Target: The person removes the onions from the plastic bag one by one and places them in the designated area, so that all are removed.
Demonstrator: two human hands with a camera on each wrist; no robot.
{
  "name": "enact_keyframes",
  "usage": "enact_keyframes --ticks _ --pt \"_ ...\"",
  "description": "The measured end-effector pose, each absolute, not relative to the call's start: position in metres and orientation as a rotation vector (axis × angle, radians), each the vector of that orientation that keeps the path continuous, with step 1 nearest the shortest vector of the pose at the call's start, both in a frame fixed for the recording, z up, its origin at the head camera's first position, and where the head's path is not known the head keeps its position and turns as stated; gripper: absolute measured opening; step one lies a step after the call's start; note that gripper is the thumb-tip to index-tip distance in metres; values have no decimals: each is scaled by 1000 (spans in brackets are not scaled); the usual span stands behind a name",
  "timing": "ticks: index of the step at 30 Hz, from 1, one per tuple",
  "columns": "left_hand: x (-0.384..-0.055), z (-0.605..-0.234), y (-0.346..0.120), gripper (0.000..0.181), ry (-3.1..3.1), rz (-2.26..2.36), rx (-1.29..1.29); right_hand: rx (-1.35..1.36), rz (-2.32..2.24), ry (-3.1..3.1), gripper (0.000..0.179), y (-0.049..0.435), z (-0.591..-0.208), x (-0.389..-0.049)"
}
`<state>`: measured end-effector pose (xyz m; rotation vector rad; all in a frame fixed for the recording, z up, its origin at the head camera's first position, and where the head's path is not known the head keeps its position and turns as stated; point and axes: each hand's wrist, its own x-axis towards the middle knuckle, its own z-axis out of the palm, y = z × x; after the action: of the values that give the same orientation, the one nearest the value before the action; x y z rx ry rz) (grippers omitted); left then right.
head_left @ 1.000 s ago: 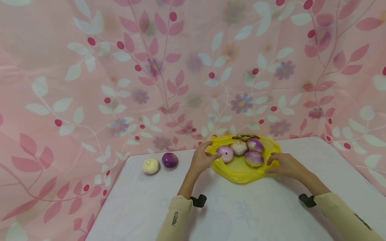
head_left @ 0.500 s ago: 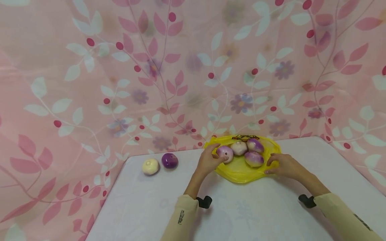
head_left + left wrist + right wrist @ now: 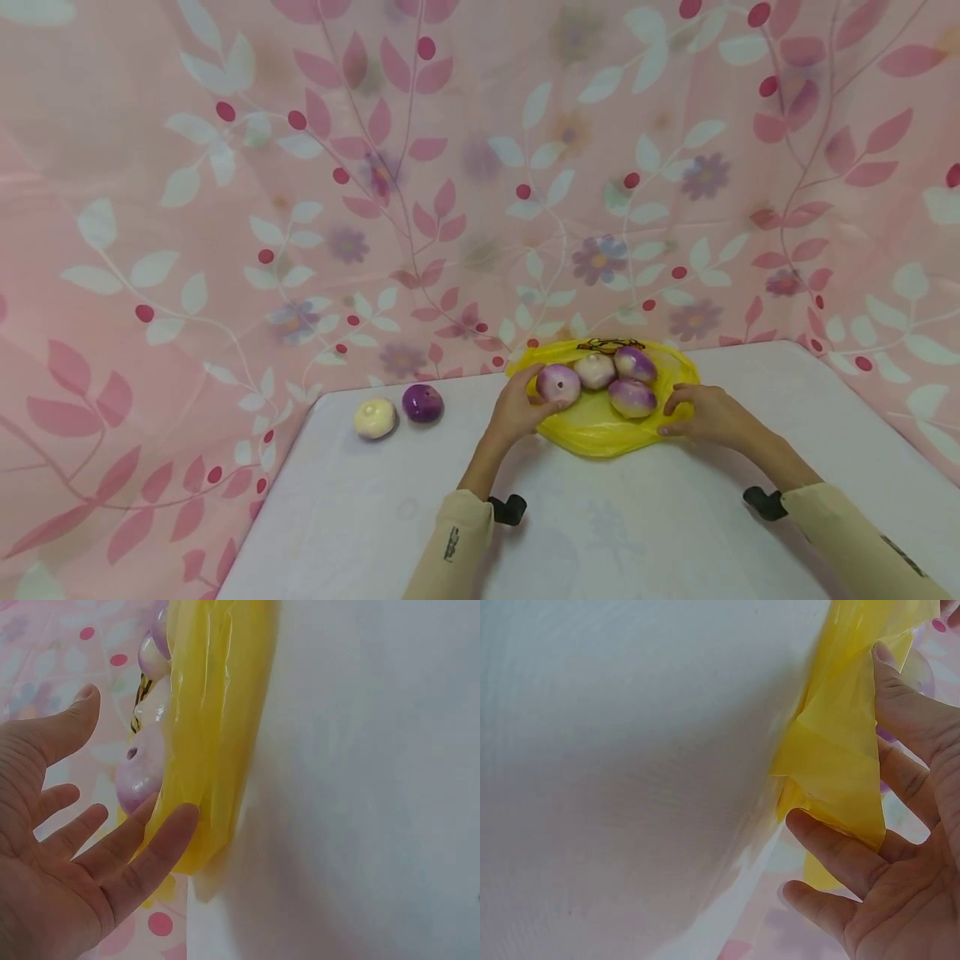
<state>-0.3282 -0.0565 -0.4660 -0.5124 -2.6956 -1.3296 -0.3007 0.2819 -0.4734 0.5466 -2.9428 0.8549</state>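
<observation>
A crinkled yellow plastic bag (image 3: pixel 596 442) lies spread on the table with several onions in it. My left hand (image 3: pixel 517 412) is at its left end, beside a pale purple onion (image 3: pixel 558 386); the thumb is spread well apart from the fingers in the left wrist view. There, fingertips (image 3: pixel 187 817) overlap the bag's side. Behind this onion are a whitish onion (image 3: pixel 595 372) and two purple-and-white ones, one at the back (image 3: pixel 635 365) and one in front (image 3: pixel 632 398). At the right end, my right hand (image 3: pixel 708 412) holds the bag's edge, thumb over the plastic.
A cream onion (image 3: pixel 375 417) and a dark purple onion (image 3: pixel 423 403) sit on the left of the white-covered table (image 3: pixel 570 533). Right behind the table hangs a pink floral cloth (image 3: pixel 480 208). Dark camera mounts (image 3: pixel 507 509) stick out at both wrists.
My left hand has moved right and slightly down, closer in against the left onion. My right hand stays where it was on the bag, and the loose onions have not moved.
</observation>
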Motion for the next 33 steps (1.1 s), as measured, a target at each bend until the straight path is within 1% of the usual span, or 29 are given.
enact_keyframes --ticks 4,11,27,33 --pt "-328 -469 -57 73 -2722 -1364 -457 557 859 -2927 29 283 -474 -300" --pt "-328 -472 -60 78 -2749 -1380 -396 573 874 -2908 31 283 -475 -301" --pt "-338 -476 -60 82 -2786 -1413 -344 588 837 -2901 32 285 -477 -299" --pt "-344 -476 -60 80 -2790 -1410 -358 577 853 -2896 32 283 -475 -298"
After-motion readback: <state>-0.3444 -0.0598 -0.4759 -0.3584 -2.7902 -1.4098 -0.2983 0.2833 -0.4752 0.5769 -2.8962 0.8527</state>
